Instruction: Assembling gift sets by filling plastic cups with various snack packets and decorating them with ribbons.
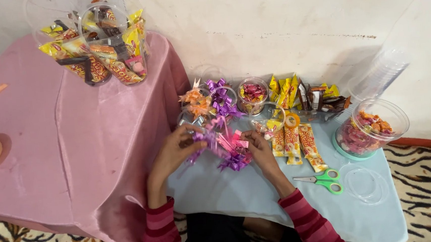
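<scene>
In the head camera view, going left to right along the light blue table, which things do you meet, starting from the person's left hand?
Left hand → purple and pink ribbon bows → right hand → yellow snack packets → green scissors → clear lid → round tub of sweets.

Two bare hands are in view, the left hand [174, 150] and the right hand [259, 149], both on one bundle of purple and pink ribbon bows [225, 146]. One pair of green-handled scissors [323, 178] lies on the single pale blue table [261, 198]. Two clear plastic tubs packed with yellow snack packets [96, 41] stand on one pink satin-covered table [50, 137]. One clear flat plastic lid [364, 183] lies near one large clear jar of mixed sweets [370, 128]. One small clear cup holds red wrapped candies [253, 93].
</scene>
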